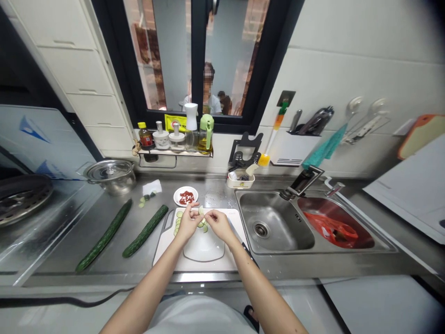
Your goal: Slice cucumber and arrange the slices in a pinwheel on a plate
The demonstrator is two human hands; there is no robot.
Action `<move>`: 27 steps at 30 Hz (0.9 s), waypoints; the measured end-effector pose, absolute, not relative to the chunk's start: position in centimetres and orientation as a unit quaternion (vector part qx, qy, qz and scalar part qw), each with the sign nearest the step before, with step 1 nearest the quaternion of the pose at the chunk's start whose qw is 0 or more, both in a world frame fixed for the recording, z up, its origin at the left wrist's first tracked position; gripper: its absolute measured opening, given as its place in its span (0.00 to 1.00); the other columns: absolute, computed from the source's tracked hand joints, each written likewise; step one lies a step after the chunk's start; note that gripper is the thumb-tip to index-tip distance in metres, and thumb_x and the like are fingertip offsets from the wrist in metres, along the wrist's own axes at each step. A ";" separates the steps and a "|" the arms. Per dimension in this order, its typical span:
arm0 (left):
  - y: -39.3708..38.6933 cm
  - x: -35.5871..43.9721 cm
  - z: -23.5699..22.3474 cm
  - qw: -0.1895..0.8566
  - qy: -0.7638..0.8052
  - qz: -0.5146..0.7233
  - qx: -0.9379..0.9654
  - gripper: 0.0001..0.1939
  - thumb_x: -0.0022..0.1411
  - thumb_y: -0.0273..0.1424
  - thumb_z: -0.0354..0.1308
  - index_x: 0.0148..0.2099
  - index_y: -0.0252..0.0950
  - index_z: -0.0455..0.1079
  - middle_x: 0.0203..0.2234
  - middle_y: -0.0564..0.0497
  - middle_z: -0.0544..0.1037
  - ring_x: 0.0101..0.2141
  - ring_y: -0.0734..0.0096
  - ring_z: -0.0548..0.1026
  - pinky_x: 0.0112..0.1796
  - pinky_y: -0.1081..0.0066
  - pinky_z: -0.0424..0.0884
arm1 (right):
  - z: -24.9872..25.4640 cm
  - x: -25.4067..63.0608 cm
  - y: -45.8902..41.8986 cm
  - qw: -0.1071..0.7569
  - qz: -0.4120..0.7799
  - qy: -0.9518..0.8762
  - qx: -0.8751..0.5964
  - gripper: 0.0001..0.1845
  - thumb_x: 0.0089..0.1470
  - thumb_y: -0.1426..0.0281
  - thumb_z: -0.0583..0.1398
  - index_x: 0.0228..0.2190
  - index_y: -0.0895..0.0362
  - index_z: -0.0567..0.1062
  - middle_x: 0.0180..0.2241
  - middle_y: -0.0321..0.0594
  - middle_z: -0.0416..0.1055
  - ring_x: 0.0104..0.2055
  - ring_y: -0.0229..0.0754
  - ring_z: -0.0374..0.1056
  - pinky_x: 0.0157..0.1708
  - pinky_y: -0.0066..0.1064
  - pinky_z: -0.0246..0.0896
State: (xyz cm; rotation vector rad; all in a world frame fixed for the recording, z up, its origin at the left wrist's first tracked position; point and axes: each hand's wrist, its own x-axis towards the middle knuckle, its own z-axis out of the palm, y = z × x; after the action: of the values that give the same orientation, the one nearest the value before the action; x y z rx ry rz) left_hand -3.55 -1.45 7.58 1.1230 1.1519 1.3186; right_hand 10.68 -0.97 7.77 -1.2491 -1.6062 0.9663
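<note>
Over the cutting board (163, 257), my left hand (188, 223) and my right hand (219, 226) meet, fingertips pinched on a thin pale cucumber slice (200, 210). Beneath them a white plate (204, 253) rests on the board, with a few more slices (205, 228) at its far side. Other cucumber slices (178, 222) lie in a row on the board, left of my left hand. A knife (249, 251) lies along the board's right edge, partly hidden by my right forearm. Behind my hands stands a small white dish of chopped red pieces (186, 196).
Two whole cucumbers (145, 232) lie left of the board. Farther back are a lidded steel pot (114, 176), cucumber ends and white paper (152, 187). To the right is a double sink (278, 248) with a red bag (330, 229). A person (208, 95) shows in the window.
</note>
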 end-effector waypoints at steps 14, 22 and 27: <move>-0.4 -3.0 5.9 0.572 0.478 0.496 0.446 0.24 0.44 0.34 0.65 0.44 0.32 0.69 0.19 0.58 0.70 0.21 0.79 0.67 0.25 0.77 0.60 | 6.8 12.7 -0.4 0.382 0.430 -0.636 -0.514 0.05 0.45 0.70 0.57 0.22 0.58 0.72 0.20 0.33 0.68 0.24 0.33 0.60 0.27 0.24 0.57; -0.2 -2.7 5.4 0.577 0.467 0.490 0.457 0.25 0.43 0.35 0.65 0.46 0.32 0.69 0.21 0.57 0.71 0.22 0.78 0.68 0.26 0.76 0.61 | 6.2 13.0 -0.4 0.366 0.428 -0.634 -0.529 0.07 0.45 0.70 0.56 0.22 0.59 0.72 0.19 0.33 0.68 0.23 0.33 0.60 0.25 0.24 0.57; -0.1 -2.6 4.8 0.587 0.449 0.503 0.448 0.23 0.43 0.31 0.65 0.44 0.31 0.70 0.20 0.58 0.71 0.22 0.79 0.68 0.27 0.76 0.62 | 5.5 13.2 -0.4 0.361 0.428 -0.625 -0.544 0.07 0.45 0.70 0.56 0.21 0.59 0.72 0.19 0.33 0.69 0.23 0.33 0.62 0.26 0.24 0.58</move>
State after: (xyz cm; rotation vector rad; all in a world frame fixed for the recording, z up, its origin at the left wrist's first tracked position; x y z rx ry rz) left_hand -2.64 -0.10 4.78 1.0435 1.0472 1.1710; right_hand 13.20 -0.37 5.49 -1.4006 -1.6113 1.1030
